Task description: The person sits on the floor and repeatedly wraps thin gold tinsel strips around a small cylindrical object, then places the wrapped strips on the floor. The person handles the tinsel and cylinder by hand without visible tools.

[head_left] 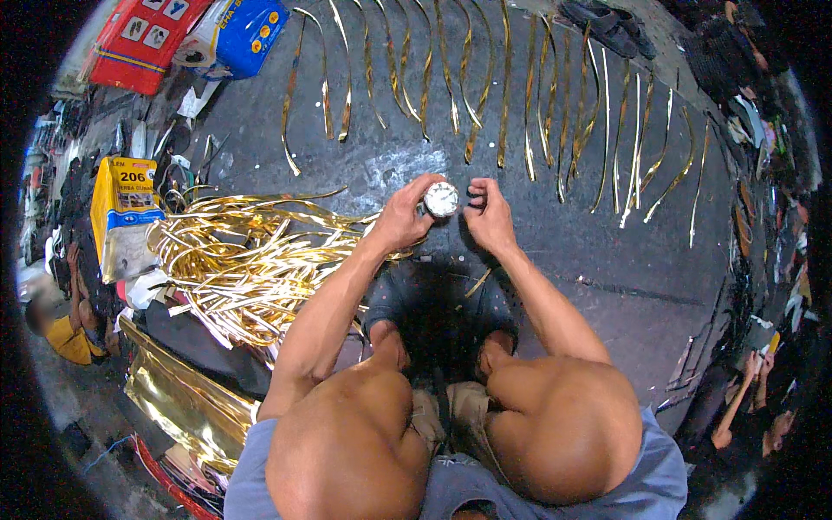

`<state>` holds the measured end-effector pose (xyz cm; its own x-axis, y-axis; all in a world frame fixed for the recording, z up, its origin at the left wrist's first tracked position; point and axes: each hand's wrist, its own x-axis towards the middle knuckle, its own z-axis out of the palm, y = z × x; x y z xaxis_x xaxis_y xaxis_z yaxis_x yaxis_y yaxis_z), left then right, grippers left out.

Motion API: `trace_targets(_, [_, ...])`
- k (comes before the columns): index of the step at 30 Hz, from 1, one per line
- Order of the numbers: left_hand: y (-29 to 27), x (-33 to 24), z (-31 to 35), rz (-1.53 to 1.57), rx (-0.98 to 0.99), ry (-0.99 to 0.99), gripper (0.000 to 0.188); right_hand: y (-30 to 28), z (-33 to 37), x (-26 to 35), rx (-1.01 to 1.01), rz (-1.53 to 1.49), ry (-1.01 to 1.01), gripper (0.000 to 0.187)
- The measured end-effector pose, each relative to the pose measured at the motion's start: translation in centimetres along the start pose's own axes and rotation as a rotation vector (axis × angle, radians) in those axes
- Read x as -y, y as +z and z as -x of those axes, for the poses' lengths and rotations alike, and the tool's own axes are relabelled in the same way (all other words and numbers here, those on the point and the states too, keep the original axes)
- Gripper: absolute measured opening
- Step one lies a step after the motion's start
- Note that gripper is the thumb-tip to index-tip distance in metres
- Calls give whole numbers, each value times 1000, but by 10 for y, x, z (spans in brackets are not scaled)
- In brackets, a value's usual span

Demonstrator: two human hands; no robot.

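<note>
Glossy, foil-like strips (251,269) left of centre; smooth, shiny sheet (186,399) at lower left; matt, scuffed floor (589,251) right of centre.

We saw a yellow, white and blue container (130,217). Beyond that container we had a red package (130,52), a blue package (234,39) and, nearer it, a white scrap (196,102). Well to the container's right we saw dark sandals (611,26); to its left, a person in yellow (74,347).

Partly hidden, partly cropped
The left hand (406,217) hid one side of the round white-topped can (443,199); the top edge cut off the red box (143,43) and blue box (238,36).
</note>
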<state>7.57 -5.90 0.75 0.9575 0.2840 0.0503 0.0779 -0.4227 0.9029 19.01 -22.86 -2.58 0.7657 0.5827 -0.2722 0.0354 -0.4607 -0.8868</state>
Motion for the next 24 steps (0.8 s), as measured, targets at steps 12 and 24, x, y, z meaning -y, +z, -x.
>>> trace_targets(12, [0,-11,-7,-136,37,-15,56,-27,-20,20,-17,-796,504,27])
trace_targets(24, [1,-10,-14,-132,90,44,65,-264,99,202,65,-1160,-189,60])
